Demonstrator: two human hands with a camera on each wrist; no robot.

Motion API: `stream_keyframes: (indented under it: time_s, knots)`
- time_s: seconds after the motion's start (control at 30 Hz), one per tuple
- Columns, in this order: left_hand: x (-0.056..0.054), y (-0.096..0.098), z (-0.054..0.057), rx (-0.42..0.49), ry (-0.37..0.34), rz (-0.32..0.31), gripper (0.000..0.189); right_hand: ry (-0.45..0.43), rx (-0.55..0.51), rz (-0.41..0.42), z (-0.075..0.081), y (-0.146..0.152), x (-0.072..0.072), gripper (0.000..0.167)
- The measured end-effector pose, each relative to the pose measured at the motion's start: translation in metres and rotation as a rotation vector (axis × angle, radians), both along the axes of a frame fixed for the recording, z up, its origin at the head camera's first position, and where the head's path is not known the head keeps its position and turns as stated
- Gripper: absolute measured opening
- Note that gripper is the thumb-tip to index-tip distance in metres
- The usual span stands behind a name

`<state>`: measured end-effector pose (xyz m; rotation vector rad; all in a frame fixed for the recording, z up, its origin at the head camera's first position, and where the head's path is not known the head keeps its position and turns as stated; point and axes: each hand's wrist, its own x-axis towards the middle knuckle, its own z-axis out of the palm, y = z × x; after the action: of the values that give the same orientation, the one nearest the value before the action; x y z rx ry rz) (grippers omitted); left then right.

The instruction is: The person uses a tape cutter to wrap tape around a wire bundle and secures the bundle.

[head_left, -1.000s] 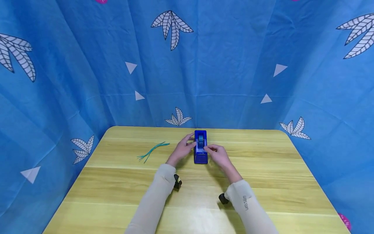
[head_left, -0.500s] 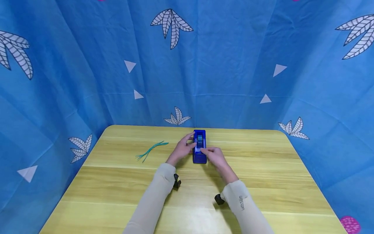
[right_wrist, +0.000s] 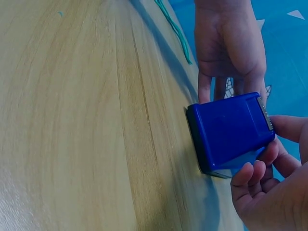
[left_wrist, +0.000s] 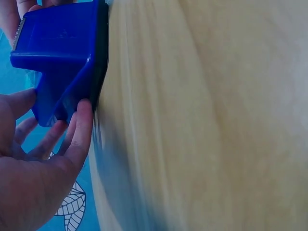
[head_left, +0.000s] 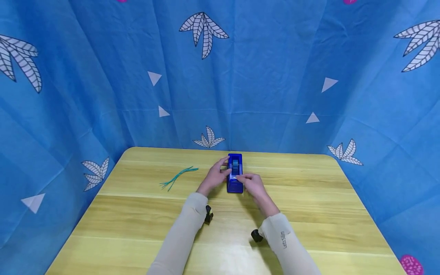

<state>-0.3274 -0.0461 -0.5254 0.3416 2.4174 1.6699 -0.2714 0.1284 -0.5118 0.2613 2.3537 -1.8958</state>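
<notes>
The wood-grain surface [head_left: 309, 210] carries a blue tape dispenser [head_left: 235, 187], standing upright near its far edge. The dispenser looks like rigid moulded plastic, so it should not give when squeezed; I judge it fairly weighty for its size, with glossy sides that could slip under dry fingers. The best hold is probably across both long sides, low down. Its body is deep, shiny blue, long and narrow, raised at the near end and dipping behind. The left grip [head_left: 214, 176] lies along its left side, fingers spread and thumb parted from them, touching rather than wrapping it. The right grip [head_left: 253, 185] is bent, thumb and forefinger at the raised end; whether they meet on tape is too small to tell. The tape roll [head_left: 235, 164] sits in the dip, teal, likely light and free to turn. Smallest is the toothed cutting edge [right_wrist: 265, 114], a metallic strip, probably sharp, where fingertips should not press.
</notes>
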Motion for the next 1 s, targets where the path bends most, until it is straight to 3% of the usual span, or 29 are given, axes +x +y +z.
stream_keyframes:
  time_s: [0.6,0.8,1.0]
  knots:
    - [0.0037,0.0035,-0.0023,0.017,0.007,0.037,0.056,-0.003,-0.015,-0.027,-0.0027,-0.0022,0.0003,0.027]
    - [0.0017,0.0052,-0.0060,-0.011,0.035,0.044,0.054,0.000,-0.006,-0.037,0.0000,-0.0034,-0.0002,0.026]
    - [0.0038,0.0055,-0.0015,-0.047,0.057,0.046,0.053,0.013,-0.003,-0.048,0.0015,-0.0065,0.0006,0.023]
